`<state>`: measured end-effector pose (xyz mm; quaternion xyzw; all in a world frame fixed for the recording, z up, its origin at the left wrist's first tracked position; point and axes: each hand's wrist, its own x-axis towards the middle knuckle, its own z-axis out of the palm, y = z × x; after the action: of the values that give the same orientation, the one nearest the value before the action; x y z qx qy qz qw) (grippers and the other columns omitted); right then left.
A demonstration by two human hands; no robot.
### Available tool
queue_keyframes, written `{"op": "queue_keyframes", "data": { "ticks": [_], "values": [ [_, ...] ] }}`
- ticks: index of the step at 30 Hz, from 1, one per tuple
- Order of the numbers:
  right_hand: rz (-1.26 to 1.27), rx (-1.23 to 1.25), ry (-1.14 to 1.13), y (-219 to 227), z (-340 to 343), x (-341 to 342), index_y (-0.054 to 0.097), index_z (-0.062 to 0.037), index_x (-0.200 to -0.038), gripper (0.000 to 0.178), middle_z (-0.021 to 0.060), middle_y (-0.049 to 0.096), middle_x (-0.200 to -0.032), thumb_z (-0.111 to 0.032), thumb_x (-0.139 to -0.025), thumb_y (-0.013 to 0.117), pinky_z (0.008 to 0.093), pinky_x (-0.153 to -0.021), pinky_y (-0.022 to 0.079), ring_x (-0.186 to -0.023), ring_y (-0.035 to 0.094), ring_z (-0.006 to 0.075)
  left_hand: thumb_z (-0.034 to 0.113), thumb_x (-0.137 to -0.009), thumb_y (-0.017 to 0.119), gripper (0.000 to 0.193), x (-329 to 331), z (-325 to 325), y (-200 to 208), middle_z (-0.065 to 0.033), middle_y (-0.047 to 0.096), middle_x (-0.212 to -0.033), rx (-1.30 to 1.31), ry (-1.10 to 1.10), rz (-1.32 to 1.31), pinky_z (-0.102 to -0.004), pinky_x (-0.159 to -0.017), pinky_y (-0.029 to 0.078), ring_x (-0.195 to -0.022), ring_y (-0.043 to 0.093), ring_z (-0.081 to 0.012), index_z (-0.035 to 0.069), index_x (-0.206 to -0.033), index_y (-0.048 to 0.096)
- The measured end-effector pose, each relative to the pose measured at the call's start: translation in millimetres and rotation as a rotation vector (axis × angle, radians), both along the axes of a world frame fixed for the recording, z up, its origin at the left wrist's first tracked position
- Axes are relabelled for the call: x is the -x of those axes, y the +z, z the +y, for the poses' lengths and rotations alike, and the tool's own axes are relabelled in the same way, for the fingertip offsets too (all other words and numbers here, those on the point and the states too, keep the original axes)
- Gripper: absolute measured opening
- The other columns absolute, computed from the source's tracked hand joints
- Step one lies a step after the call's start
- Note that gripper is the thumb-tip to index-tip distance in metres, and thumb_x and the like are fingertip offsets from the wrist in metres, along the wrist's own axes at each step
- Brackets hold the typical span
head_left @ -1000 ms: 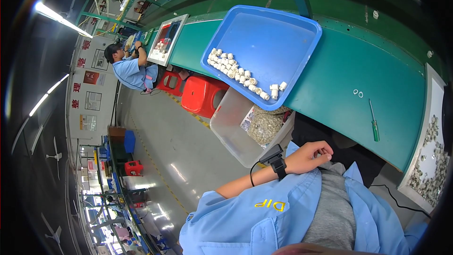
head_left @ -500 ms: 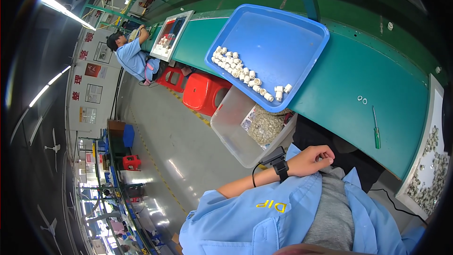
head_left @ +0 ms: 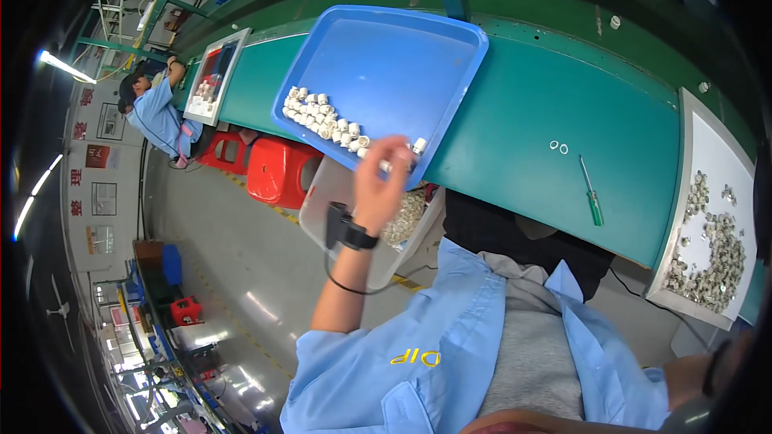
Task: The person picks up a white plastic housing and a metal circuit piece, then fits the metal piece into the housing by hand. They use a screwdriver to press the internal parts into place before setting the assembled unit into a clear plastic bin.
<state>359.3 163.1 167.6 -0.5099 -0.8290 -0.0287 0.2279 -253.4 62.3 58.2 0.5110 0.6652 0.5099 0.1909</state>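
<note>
My left hand (head_left: 384, 181), with a black strapped device (head_left: 350, 229) on its wrist, reaches over the near edge of a blue plastic tray (head_left: 386, 40). Its fingers are bent down among small white cylindrical pieces (head_left: 322, 116). Motion smears the fingertips, so whether they grip a piece cannot be seen. A few pieces, one being a white cylinder (head_left: 419, 145), lie beside the fingers at the tray's near right corner. My right hand (head_left: 733, 350) is a dark blur at the lower right rim, its fingers hidden; nothing shows in it.
On the green bench (head_left: 515, 104) lie two small white rings (head_left: 558, 147) and a green-handled screwdriver (head_left: 593, 197). A white-framed tray (head_left: 683, 185) of small metallic parts stands at right. Below are a clear bin (head_left: 322, 193) and red stools (head_left: 277, 170). A co-worker (head_left: 157, 112) sits at far left.
My left hand has moved from in front of my chest out to the blue tray's pieces. The whole view has shifted, and my right forearm now shows at the lower right.
</note>
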Motion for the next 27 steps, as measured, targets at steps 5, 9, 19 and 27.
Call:
{"op": "queue_keyframes", "data": {
  "ticks": [5, 9, 19, 27],
  "values": [
    [-0.087, 0.070, -0.216, -75, 9, 0, 0.053, -0.0038, -0.141, 0.040, 0.0172, 0.051, -0.145, -0.019, -0.103, 0.053, 0.0448, -0.117, 0.031, -0.138, 0.045, 0.0332, 0.011, -0.091, 0.065, 0.019, 102, 37, 3, -0.0124, 0.067, -0.099, -0.048, 0.294, 0.526, -0.0386, -0.084, 0.048, -0.095, 0.062, -0.0281, 0.002, -0.108, 0.066],
    [-0.151, 0.123, -0.289, -131, 16, -2, 0.055, -0.0015, -0.138, 0.040, 0.0196, 0.051, -0.144, -0.017, -0.101, 0.056, 0.0445, -0.112, 0.036, -0.134, 0.047, 0.0361, 0.023, -0.086, 0.068, 0.027, 151, 51, 0, -0.0148, 0.067, -0.106, 0.119, 0.443, 0.988, -0.0466, -0.089, 0.048, -0.103, 0.059, -0.0362, 0.005, -0.106, 0.068],
    [0.060, 0.100, -0.227, -115, 19, 38, 0.065, 0.0009, -0.105, 0.024, 0.0180, 0.060, -0.100, -0.006, -0.082, 0.067, 0.0461, -0.087, 0.044, -0.098, 0.056, 0.0392, 0.042, -0.083, 0.067, 0.045, 185, 95, -9, -0.0177, 0.071, -0.110, 0.816, 0.432, 1.131, -0.0508, -0.091, 0.051, -0.107, 0.066, -0.0367, 0.010, -0.116, 0.068],
    [0.143, 0.045, -0.307, -119, 29, 31, 0.067, -0.0024, -0.109, 0.023, 0.0144, 0.063, -0.088, -0.004, -0.087, 0.061, 0.0420, -0.079, 0.049, -0.084, 0.061, 0.0330, 0.021, -0.091, 0.059, 0.024, 206, 103, -23, -0.0170, 0.067, -0.097, 0.438, 0.242, 1.254, -0.0473, -0.078, 0.050, -0.091, 0.064, -0.0361, 0.007, -0.110, 0.067]
  ]
}}
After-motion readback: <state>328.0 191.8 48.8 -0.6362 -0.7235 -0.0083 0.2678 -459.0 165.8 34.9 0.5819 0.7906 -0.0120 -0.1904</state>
